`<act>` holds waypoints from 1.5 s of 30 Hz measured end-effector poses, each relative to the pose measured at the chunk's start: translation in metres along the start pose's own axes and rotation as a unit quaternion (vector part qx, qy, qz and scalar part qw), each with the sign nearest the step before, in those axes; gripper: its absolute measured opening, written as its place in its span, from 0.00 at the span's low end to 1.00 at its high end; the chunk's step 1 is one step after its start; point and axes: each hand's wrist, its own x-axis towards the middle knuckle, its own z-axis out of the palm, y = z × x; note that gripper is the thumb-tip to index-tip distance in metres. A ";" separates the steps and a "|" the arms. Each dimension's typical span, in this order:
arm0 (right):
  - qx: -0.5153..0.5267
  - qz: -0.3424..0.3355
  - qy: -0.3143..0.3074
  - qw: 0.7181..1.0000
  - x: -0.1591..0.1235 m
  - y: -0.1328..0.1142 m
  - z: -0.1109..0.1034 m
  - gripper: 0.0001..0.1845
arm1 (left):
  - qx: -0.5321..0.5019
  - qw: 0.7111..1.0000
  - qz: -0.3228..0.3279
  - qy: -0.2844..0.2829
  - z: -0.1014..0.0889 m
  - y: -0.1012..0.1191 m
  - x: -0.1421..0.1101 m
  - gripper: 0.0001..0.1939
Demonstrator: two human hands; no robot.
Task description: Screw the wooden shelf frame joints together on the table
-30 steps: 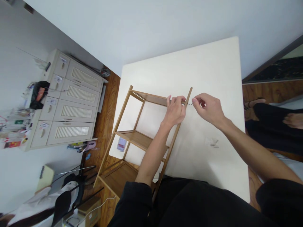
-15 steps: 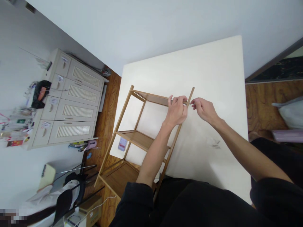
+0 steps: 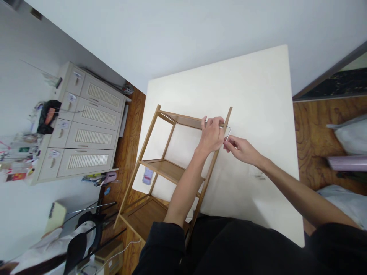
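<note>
A wooden shelf rack (image 3: 164, 168) with several tiers lies across the table and over its near left edge. My left hand (image 3: 211, 133) is closed round the end of its top tier, beside the right-hand post. Between thumb and fingers, my right hand (image 3: 237, 148) pinches the long arm of a thin metal hex key (image 3: 228, 133). The key's bent end points to the outer side of that post, just below the post's tip. Whether it sits in a screw head is too small to make out.
Small metal pieces (image 3: 260, 176) lie on the white table (image 3: 258, 88) near my right forearm. A white cabinet (image 3: 83, 126) stands at the left on the wooden floor. A person in white sits at lower left; bags lie on the floor at right.
My right hand has moved down and toward me, swinging the hex key's long arm from pointing outward to pointing down. My left hand keeps its hold. The person at the right has gone from view.
</note>
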 end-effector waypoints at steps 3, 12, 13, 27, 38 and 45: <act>-0.040 -0.024 0.035 0.998 -0.001 0.000 0.001 0.18 | 0.002 1.000 -0.002 -0.001 0.001 -0.001 0.001 0.16; 0.307 0.195 0.058 0.930 0.003 -0.037 0.013 0.25 | -0.001 1.000 0.010 0.005 0.001 -0.001 0.000 0.15; 0.342 0.209 0.064 0.914 0.005 -0.040 0.013 0.25 | 0.001 1.000 0.010 0.004 0.001 -0.001 0.000 0.15; 0.535 0.301 -0.072 0.786 0.028 -0.057 -0.030 0.11 | 0.014 1.000 0.017 0.006 0.005 -0.002 0.000 0.14; 0.527 0.364 0.035 0.767 0.034 -0.054 -0.022 0.13 | -0.001 1.000 0.017 0.010 0.004 -0.002 0.000 0.13; 0.573 0.329 0.043 0.750 0.037 -0.038 -0.023 0.09 | -0.006 0.999 0.013 0.032 0.007 -0.003 0.001 0.14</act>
